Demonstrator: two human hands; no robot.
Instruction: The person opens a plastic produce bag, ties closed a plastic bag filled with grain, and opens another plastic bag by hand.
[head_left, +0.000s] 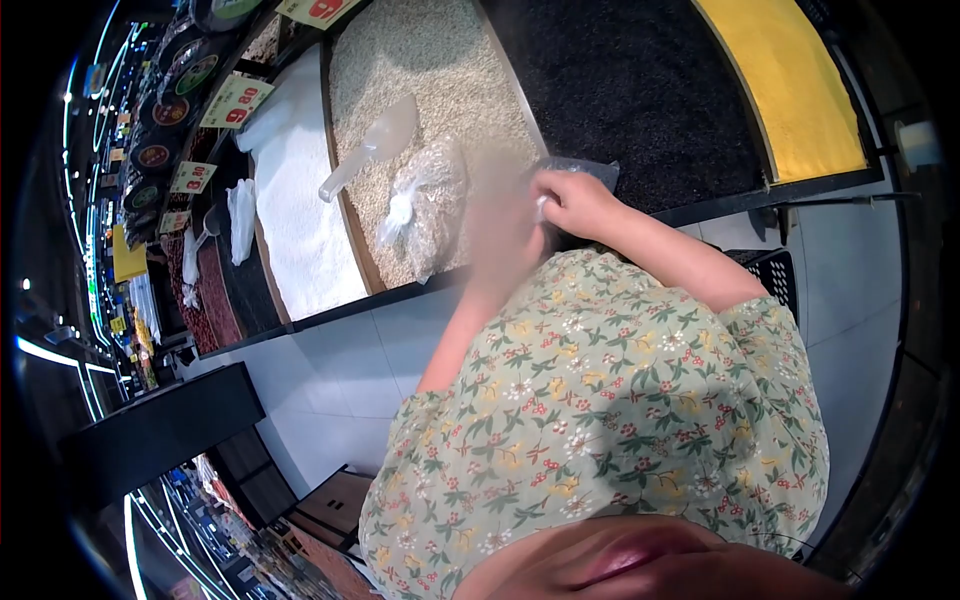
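Observation:
My right hand (580,203) is closed, thumb and finger pinched on the whitish gathered part of a clear plastic bag (592,168). The bag lies partly behind this hand, over the front of the bin of black grain (640,100), which shows dark through it. Close beside it, my left hand (508,215) is smeared, so its fingers cannot be made out. A knotted clear bag of pale grain (432,195) rests left of my left hand on the bin of pale grain (440,70). A translucent scoop (372,148) lies on that grain too.
To the right is a bin of yellow grain (785,90). A bin of white grain or powder (300,200) lies left, with darker bins beyond. Several price cards, one a large card (236,101), stand along the back. The bins' dark front edge (330,318) runs before me.

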